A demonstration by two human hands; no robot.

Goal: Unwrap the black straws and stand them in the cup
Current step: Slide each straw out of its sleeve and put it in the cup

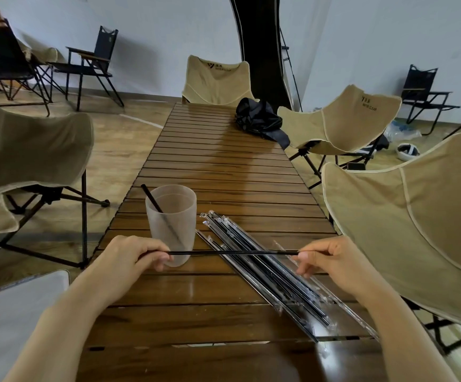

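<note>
Slatted table [223, 166] | black straw [232, 253] level, just nearer than cup [185, 216] | ends pinched by fingers of left hand [130, 260], right hand [331, 260] | step: unwrapping, likely nearly done | next: tilt upright into cup; wrapped pile [278, 279] right

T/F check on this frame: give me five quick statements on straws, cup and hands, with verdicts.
1. The cup has one black straw leaning in it. True.
2. The left hand and the right hand each pinch one end of the held straw. True.
3. The held straw points straight up. False: it lies roughly level, crossing in front of the cup.
4. The wrapped straws are piled to the left of the cup. False: they lie on the table to the cup's right.
5. The black bag sits beside the cup. False: it lies at the table's far end.
</note>
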